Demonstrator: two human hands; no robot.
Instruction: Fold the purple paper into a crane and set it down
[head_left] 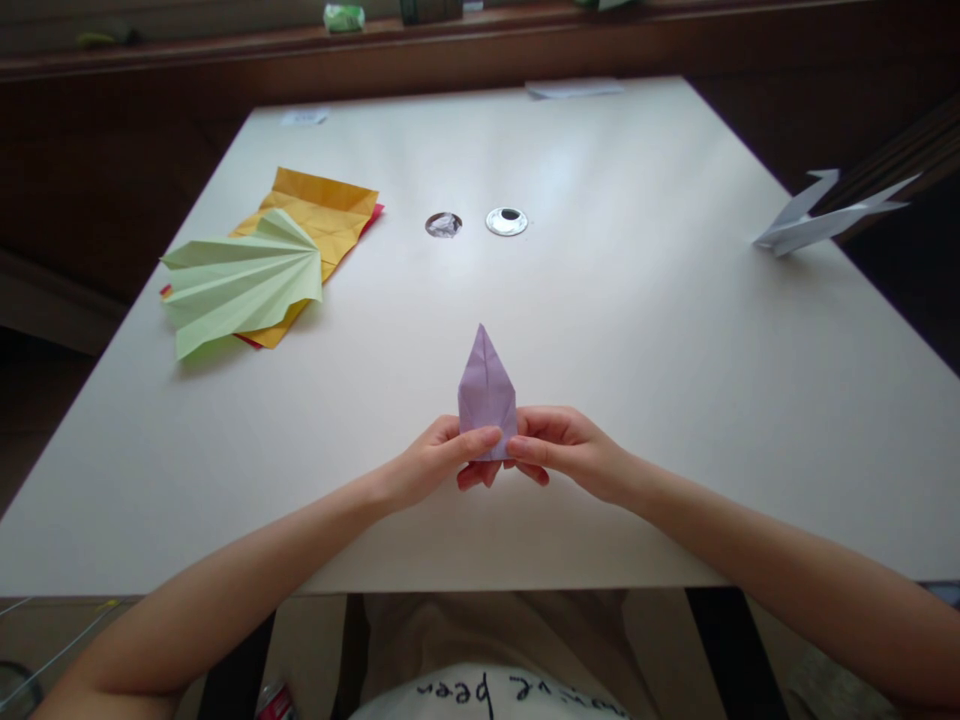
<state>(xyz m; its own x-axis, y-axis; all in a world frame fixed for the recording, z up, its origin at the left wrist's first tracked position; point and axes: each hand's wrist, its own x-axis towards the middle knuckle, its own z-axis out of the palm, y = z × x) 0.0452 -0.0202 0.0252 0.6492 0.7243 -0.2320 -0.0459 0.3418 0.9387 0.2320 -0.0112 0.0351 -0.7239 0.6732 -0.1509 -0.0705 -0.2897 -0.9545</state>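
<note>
A folded piece of purple origami paper (pixel 487 385) is held up between my two hands, its pointed end away from me and its flat edge toward me. My left hand (pixel 442 450) grips the lower left part, thumb on the front face and fingers behind. The lower right corner is pinched by my right hand (pixel 562 447), its thumb also in front and its fingers curled beneath. Both thumbs nearly meet near the bottom edge. The backs of the folds are hidden from me.
Creased paper lies at the left: a pale green pleated sheet (pixel 247 280) over a yellow sheet (pixel 330 215), with red edges beneath. A white folded paper bird (pixel 810 225) stands near the right edge. Two round holes, one with a metal-rimmed ring (pixel 495 228), pierce the white table (pixel 637 330).
</note>
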